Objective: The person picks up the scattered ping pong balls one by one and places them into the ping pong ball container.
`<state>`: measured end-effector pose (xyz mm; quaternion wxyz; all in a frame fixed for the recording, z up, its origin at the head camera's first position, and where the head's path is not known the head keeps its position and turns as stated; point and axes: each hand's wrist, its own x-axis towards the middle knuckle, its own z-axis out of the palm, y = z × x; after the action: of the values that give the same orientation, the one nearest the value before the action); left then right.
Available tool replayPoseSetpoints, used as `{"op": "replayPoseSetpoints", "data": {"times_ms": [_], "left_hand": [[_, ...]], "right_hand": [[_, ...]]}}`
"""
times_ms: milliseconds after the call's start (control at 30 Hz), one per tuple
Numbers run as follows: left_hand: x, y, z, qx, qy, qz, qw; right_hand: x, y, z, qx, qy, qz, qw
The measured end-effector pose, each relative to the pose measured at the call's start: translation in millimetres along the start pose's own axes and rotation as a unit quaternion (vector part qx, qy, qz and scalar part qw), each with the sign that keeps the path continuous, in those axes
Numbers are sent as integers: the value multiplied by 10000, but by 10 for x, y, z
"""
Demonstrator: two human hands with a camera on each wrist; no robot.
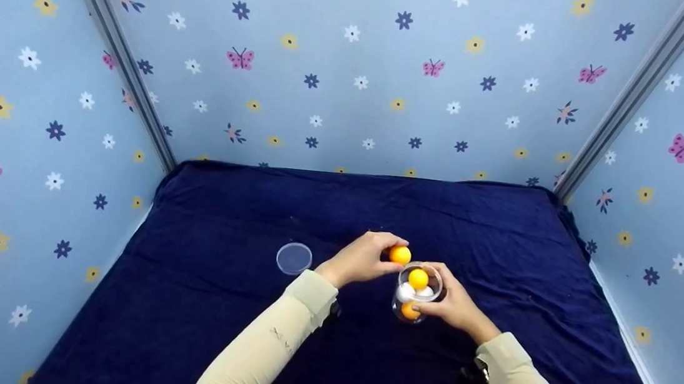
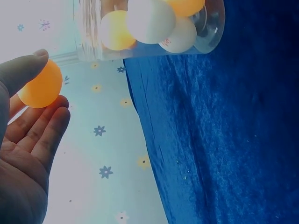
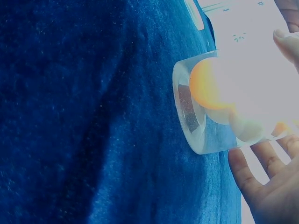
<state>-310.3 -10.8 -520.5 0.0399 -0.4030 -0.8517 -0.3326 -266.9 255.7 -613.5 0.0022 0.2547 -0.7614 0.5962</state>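
Note:
My left hand (image 1: pixel 367 258) pinches an orange ping-pong ball (image 1: pixel 400 255) between thumb and fingers, just beside the mouth of a clear plastic jar (image 1: pixel 397 305). In the left wrist view that ball (image 2: pixel 43 86) is apart from the jar (image 2: pixel 91 35). My right hand (image 1: pixel 454 300) grips the jar around its side, holding it tilted above the cloth. Inside lie orange and white balls; a white ball (image 2: pixel 150 21) and an orange ball (image 2: pixel 117 31) show through the wall. Glare washes out part of the jar in the right wrist view, where an orange ball (image 3: pixel 208 84) sits near its base.
A round clear lid (image 1: pixel 294 258) lies on the dark blue cloth (image 1: pixel 212 305) left of my left hand. Flower-patterned panels (image 1: pixel 361 62) stand at the back and on both sides, with grey posts (image 1: pixel 122 58) at the corners.

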Motion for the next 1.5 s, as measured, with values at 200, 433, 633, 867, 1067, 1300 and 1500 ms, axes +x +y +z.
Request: {"op": "replayPoseSetpoints", "data": {"times_ms": [200,433,633,867,1067,1300,1500], "left_hand": [[12,58,27,-76,-105,47,9999],[14,124,55,-81,-191,105,9997],[20,131,90,-69,-218,180,9996],[4,140,132,-55,-260,178,9995],[-5,158,164,61,-314,102,9994],[-2,175,194,230,-354,84,9991],[-13,184,205,199,-389,133,9990]], "right_hand": [[11,-1,-3,125,-117,-4,9999],[6,5,-14,25,-64,73,10000],[7,0,-19,26,-46,103,9999],[-6,-4,-23,-97,-104,116,9998],[-5,-15,-25,-119,-99,72,9999],[-6,15,-26,-131,-17,67,9999],[-7,13,-27,-56,-69,109,9999]]}}
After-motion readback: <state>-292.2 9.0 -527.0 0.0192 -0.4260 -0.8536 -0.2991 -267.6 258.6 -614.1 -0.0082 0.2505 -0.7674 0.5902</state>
